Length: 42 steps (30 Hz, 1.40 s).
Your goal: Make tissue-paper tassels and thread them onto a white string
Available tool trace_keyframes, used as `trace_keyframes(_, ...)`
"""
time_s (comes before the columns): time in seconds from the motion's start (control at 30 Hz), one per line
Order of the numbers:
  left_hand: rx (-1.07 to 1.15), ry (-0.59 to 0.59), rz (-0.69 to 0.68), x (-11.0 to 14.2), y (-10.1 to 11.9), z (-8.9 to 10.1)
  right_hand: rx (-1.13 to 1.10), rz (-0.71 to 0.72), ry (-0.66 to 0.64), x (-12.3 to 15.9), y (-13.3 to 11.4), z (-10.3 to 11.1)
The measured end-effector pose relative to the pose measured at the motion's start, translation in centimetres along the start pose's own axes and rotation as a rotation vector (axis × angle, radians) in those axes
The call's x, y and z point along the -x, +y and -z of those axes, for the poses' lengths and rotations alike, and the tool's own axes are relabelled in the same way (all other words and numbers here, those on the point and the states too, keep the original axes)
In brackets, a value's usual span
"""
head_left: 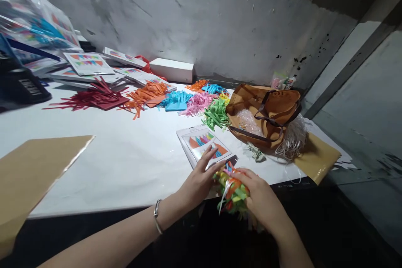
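A bundle of multicoloured paper tassels (234,192), mostly green, orange and yellow with a white string round it, is gripped in my right hand (262,194) at the table's front edge. My left hand (201,180) lies beside the bundle with its fingers stretched and apart; I cannot tell whether it touches it, and its thumb is mostly hidden. Just beyond my left fingers is a flat white box (190,134) with a picture of coloured tassels on its lid. Part of the box sits behind that hand.
Tassel piles in dark red (106,96), orange (149,94), blue (176,100), pink (199,104) and green (216,114) line the back. To the right are a brown bag (243,134) and white string (295,138). Flat boxes (89,65) stack at back left; brown paper (44,163) lies at left.
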<state>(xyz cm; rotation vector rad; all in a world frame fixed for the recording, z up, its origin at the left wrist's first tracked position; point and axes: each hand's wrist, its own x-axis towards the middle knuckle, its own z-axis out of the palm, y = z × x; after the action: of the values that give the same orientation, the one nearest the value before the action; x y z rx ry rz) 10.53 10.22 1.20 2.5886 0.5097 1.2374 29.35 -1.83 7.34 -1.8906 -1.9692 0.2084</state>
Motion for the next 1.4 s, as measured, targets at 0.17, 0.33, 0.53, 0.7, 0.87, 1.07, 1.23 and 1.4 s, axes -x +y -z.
trace_keyframes(0.17,0.026,-0.051,-0.020,0.6,-0.2,0.9,-0.016,-0.110,0.200,-0.1,-0.9,-2.6)
trace_keyframes(0.33,0.042,-0.077,-0.008,0.3,-0.3,2.0,0.030,0.090,0.147,1.6,-1.8,-5.3)
trace_keyframes(0.53,0.099,-0.120,-0.028,0.4,0.1,1.7,-0.188,-0.121,0.272,0.2,-0.2,-3.6)
trace_keyframes(0.7,0.159,-0.162,-0.055,0.2,0.0,2.7,0.035,0.098,0.289,0.4,-1.7,-5.7)
trace_keyframes(0.87,0.206,-0.190,-0.085,0.3,0.1,3.3,0.102,0.286,0.241,0.4,-1.5,-6.1)
trace_keyframes(1.07,0.305,-0.250,-0.050,1.5,0.0,3.6,-0.161,0.075,0.238,-0.6,-0.3,-4.8)
trace_keyframes(1.23,-0.095,-0.005,0.296,-0.9,-5.0,7.2,-0.224,-0.032,0.218,-0.7,0.2,-5.3)
trace_keyframes(1.4,-0.392,-0.354,0.824,-4.8,-12.1,9.0,-0.219,-0.105,0.155,-2.3,1.5,-4.3)
